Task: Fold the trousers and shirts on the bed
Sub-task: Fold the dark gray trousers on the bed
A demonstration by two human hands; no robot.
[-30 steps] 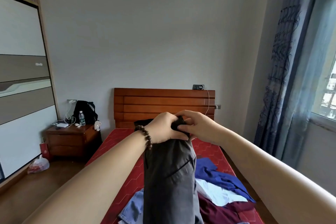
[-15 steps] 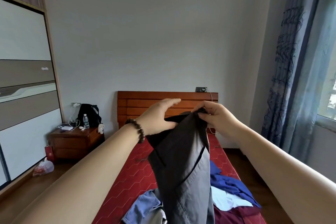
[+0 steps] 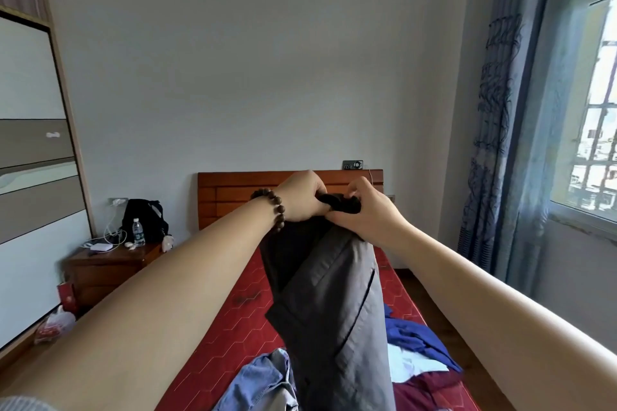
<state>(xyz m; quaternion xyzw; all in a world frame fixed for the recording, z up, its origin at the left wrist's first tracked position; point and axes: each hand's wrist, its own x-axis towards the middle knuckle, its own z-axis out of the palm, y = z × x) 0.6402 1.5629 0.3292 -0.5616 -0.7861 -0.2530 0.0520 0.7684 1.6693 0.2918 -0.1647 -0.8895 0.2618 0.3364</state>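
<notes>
Below the fingers (image 3: 320, 192) hang dark grey trousers (image 3: 337, 317), their bunched top almost black. Under them the bed (image 3: 247, 307) is red with a hexagon pattern. Further below lie a faded blue garment (image 3: 263, 380), a royal blue garment (image 3: 414, 340), a white one (image 3: 409, 365) and a maroon one (image 3: 430, 392).

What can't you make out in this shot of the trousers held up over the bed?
Head view only:
- Grey trousers: the hems are cut off by the bottom edge; the waistband is bunched inside the left hand and right hand.
- Clothes pile: partly behind the trousers, so the garment count is unclear.
- Device on the headboard: too small to identify.
</notes>
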